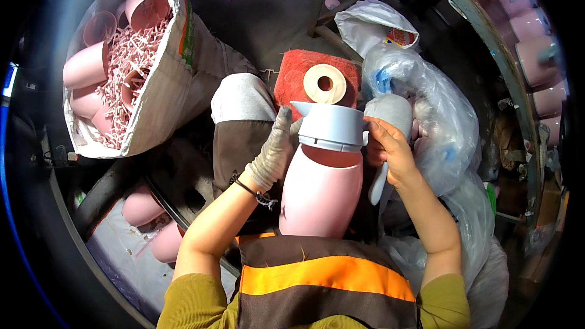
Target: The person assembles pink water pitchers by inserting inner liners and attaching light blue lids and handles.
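Note:
In front of my apron a pink jug body (320, 192) stands upright, its wide mouth partly uncovered. Over that mouth sits a pale blue-grey spout collar (331, 125), slightly tilted, its pointed spout toward the left. I cannot tell if the collar is seated. My left hand (273, 152), in a whitish glove, rests against the left side of jug and collar with its fingers stretched upward; part of it is hidden behind the collar. My bare right hand (388, 149) is closed round the collar's pale handle (378, 184), which hangs down beside the jug.
A red cloth-covered block (292, 79) beyond the jug carries a cream ring (311, 85). At left a big white sack (195, 79) holds pink bodies and small pink pieces. Clear plastic bags (445, 116) crowd the right side, before a metal frame (509, 61) with more pink jugs.

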Available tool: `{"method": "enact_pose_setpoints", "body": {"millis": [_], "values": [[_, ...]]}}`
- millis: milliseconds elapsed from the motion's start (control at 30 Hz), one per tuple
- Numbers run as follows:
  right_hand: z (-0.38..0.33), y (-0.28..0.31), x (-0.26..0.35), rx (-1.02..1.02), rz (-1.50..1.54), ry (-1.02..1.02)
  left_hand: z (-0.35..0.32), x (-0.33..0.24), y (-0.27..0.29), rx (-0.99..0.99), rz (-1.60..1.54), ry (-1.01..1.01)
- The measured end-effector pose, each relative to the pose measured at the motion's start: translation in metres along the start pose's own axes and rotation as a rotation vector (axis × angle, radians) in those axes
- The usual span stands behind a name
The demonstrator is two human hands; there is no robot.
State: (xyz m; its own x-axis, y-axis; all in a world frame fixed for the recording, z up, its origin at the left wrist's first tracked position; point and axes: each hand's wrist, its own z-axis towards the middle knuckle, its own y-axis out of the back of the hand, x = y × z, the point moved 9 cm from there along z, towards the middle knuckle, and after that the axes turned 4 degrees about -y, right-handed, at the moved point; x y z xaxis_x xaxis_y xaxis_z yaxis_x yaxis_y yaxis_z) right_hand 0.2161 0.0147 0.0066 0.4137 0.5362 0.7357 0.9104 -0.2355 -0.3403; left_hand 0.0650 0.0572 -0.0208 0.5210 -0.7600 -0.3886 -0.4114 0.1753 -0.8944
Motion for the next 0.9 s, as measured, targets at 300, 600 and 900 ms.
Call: {"method": "enact_pose_setpoints", "body": {"millis": [300,600,900], "values": [[0.008,0.017,-0.013,-0.026,-0.053,0.046,0.018,0.007,0.018,-0.054,0.031,0.063],[0.018,0.027,-0.015,-0.026,-0.239,0.208,0.004,0.015,0.017,0.057,0.171,0.071],[0.022,0.024,-0.012,0.048,-0.318,0.289,0.004,0.007,0.010,0.171,0.456,0.040]]}}
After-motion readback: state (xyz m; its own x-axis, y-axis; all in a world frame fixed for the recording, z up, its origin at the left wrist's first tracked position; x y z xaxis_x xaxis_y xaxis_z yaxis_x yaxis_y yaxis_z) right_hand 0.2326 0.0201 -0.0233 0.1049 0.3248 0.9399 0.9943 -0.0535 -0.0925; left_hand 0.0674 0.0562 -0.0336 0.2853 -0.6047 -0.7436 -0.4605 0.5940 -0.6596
